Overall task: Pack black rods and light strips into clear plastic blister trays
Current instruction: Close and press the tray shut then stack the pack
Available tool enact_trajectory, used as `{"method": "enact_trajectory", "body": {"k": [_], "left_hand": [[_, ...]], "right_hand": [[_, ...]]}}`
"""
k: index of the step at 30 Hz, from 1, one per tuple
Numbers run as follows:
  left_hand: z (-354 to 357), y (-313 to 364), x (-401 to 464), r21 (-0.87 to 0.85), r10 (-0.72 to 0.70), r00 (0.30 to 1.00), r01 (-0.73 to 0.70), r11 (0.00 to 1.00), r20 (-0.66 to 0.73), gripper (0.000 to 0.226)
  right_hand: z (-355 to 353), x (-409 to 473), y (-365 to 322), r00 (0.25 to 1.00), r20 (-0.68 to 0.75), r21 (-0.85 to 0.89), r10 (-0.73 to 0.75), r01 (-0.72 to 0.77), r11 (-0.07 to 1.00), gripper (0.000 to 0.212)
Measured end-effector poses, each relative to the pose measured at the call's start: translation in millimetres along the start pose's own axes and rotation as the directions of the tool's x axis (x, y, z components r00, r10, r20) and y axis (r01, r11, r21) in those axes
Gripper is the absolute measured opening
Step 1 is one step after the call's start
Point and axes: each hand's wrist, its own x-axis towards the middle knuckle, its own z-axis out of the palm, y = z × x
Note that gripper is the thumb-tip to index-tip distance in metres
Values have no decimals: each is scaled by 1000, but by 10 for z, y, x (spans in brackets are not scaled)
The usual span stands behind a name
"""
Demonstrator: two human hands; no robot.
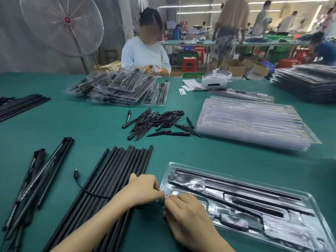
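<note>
Green tabletop (91, 124), left to right: light strips (36, 175) (loosely bundled); black rods (116, 171) laid side by side; left hand (145, 188) and right hand (185, 215), fingers curled, pinching a small dark piece at the near-left edge of the clear blister tray (254, 202), which holds rods; empty trays (251, 122) stacked behind.

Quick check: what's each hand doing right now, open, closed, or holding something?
Left hand: fingers curled, pinching a small part at the tray edge.
Right hand: fingers curled, pinching the same small part.
</note>
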Motion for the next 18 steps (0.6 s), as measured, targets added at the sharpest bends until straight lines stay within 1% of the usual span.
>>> {"method": "enact_trajectory", "body": {"k": [2, 4, 6, 7, 8, 10, 11, 12, 13, 14, 15, 16, 17, 18], "left_hand": [[-10, 49, 81, -6, -16, 995, 17, 1000, 96, 18], [-60, 59, 110, -69, -20, 989, 31, 997, 145, 15], [-105, 62, 105, -172, -19, 986, 48, 984, 165, 11], [-121, 66, 92, -188, -13, 985, 45, 981, 169, 10], [-132, 72, 77, -207, -6, 983, 44, 977, 183, 9], [-133, 73, 49, -357, 17, 961, 85, 930, 274, 7], [-137, 67, 37, -438, 34, 941, 125, 890, 337, 8], [-135, 51, 26, -484, 45, 923, 159, 861, 383, 10], [-137, 42, 10, -507, 54, 914, 173, 844, 403, 12], [-137, 36, -1, -523, 63, 914, 173, 835, 402, 15], [-143, 40, -13, -538, 80, 917, 158, 828, 392, 17], [-147, 45, -29, -543, 92, 919, 144, 827, 383, 17], [-146, 47, -47, -544, 97, 923, 133, 829, 373, 16], [-132, 46, -65, -545, 85, 931, 132, 828, 355, 14]], "right_hand": [[-3, -11, -7, 1000, 1, 34, 18, -18, 999, 11], [-24, -19, -11, 999, 34, 72, 35, -38, 997, 1], [-60, -26, -6, 991, 103, 165, 84, -101, 981, 10], [-94, -9, 11, 981, 134, 264, 143, -174, 949, 14], [-139, 23, 38, 963, 163, 374, 217, -264, 889, 16], [-228, 136, 160, 900, 259, 603, 350, -434, 669, 11], [-257, 215, 254, 878, 289, 664, 381, -471, 581, 7], [-279, 317, 356, 873, 319, 639, 368, -485, 597, 9], [-273, 431, 471, 891, 340, 525, 301, -446, 725, 18], [-256, 543, 570, 894, 404, 360, 193, -350, 865, 29], [-224, 650, 639, 860, 501, 222, 94, -233, 947, 37], [-195, 757, 688, 809, 588, 155, 10, -125, 980, 42], [-159, 861, 715, 752, 656, 154, -64, -51, 987, 46], [-116, 952, 732, 695, 710, 185, -115, -26, 982, 50]]}}
